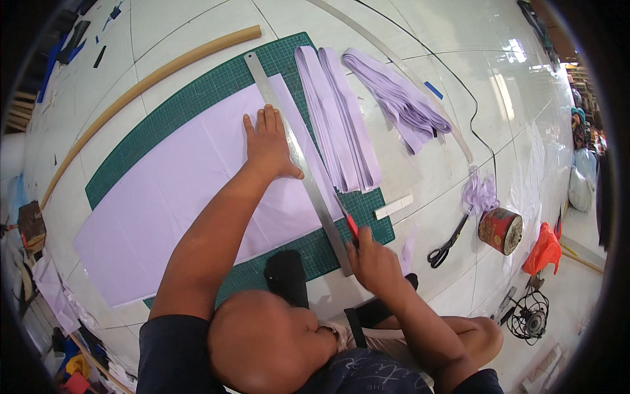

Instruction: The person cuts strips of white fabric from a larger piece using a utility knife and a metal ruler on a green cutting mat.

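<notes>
My left hand [269, 148] lies flat with fingers spread, pressing on a long steel ruler [315, 197] and the lilac fabric [177, 171] beside it. The fabric is spread over a green cutting mat [151, 138] on the floor, and its left part reaches past the mat. In my closed right hand [377, 262] is a red utility knife [352, 225]. Its blade is at the right side of the ruler, near the fabric's lower right corner. Folded lilac strips [338, 125] lie along the mat's right edge, just right of the ruler.
More bundled lilac strips [397, 98] lie farther right. Black-handled scissors [449, 243], a rusty red tin [500, 230] and a red plastic bag [544, 251] are on the right. A curved tan pole [144, 82] runs beyond the mat. A white block [394, 206] sits near the knife.
</notes>
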`<action>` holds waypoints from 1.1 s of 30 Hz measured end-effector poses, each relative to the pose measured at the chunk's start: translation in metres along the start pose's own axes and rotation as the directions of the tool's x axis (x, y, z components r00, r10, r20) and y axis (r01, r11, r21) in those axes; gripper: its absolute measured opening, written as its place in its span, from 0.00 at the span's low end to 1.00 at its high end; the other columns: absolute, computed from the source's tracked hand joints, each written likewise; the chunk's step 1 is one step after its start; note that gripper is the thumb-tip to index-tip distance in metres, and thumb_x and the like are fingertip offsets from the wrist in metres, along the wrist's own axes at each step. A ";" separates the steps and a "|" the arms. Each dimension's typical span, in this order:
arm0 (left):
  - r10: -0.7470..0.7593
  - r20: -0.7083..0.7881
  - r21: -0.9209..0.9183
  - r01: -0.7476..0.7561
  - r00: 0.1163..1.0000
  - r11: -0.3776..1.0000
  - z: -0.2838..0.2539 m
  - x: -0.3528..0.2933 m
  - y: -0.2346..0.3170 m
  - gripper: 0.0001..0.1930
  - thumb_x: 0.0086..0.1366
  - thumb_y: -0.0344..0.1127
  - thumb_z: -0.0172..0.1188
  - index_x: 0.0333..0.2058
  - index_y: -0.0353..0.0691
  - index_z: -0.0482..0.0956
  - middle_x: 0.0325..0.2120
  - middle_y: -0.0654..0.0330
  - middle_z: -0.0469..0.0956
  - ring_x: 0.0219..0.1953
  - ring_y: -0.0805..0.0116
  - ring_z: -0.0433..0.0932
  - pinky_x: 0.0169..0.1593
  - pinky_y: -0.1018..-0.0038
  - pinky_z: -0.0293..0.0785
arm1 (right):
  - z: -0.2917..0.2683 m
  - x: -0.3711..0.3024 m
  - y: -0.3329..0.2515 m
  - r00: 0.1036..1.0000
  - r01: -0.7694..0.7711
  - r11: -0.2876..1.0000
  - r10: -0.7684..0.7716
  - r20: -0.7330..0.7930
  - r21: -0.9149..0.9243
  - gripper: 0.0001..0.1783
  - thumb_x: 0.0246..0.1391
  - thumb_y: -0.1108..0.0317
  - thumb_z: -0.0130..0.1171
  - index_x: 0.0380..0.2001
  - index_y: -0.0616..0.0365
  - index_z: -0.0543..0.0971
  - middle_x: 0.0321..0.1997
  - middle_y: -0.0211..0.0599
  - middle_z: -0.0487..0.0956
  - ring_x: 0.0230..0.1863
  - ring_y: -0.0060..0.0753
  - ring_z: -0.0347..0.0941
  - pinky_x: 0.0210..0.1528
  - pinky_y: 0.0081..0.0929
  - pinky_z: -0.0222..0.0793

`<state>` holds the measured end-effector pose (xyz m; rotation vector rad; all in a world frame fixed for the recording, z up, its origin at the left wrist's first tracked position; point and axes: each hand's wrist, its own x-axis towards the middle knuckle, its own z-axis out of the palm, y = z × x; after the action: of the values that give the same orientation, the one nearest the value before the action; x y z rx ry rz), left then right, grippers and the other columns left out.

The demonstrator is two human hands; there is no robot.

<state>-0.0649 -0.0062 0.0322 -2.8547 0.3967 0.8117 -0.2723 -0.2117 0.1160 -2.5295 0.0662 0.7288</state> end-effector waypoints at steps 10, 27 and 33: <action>0.017 -0.007 -0.013 -0.017 1.000 1.000 0.006 0.007 0.006 0.60 0.55 0.61 0.63 0.71 0.25 0.40 0.74 0.42 0.40 0.77 0.50 0.39 0.73 0.40 0.32 | 0.015 0.192 -0.055 0.979 0.114 0.992 -0.102 -0.178 0.055 0.17 0.66 0.58 0.48 0.42 0.63 0.63 0.28 0.62 0.80 0.32 0.66 0.79 0.37 0.56 0.74; 0.016 -0.061 -0.022 -0.017 0.998 1.000 0.017 0.012 0.003 0.49 0.64 0.52 0.55 0.71 0.27 0.42 0.74 0.42 0.40 0.76 0.49 0.40 0.72 0.37 0.31 | 0.020 0.206 -0.063 0.992 0.064 0.997 -0.058 -0.116 0.050 0.18 0.64 0.59 0.49 0.42 0.65 0.63 0.30 0.64 0.80 0.34 0.66 0.79 0.39 0.55 0.75; 0.015 -0.127 0.015 -0.013 0.992 1.000 0.029 0.014 -0.005 0.54 0.58 0.52 0.62 0.71 0.26 0.44 0.74 0.42 0.41 0.76 0.48 0.41 0.71 0.37 0.32 | 0.017 0.205 -0.072 0.995 0.061 0.997 -0.057 -0.086 0.050 0.18 0.62 0.60 0.51 0.42 0.66 0.63 0.32 0.64 0.81 0.35 0.65 0.80 0.41 0.53 0.77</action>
<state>-0.0667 0.0014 0.0006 -2.9026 0.4370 0.6290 -0.0922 -0.1225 0.0319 -2.5003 0.0390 0.5889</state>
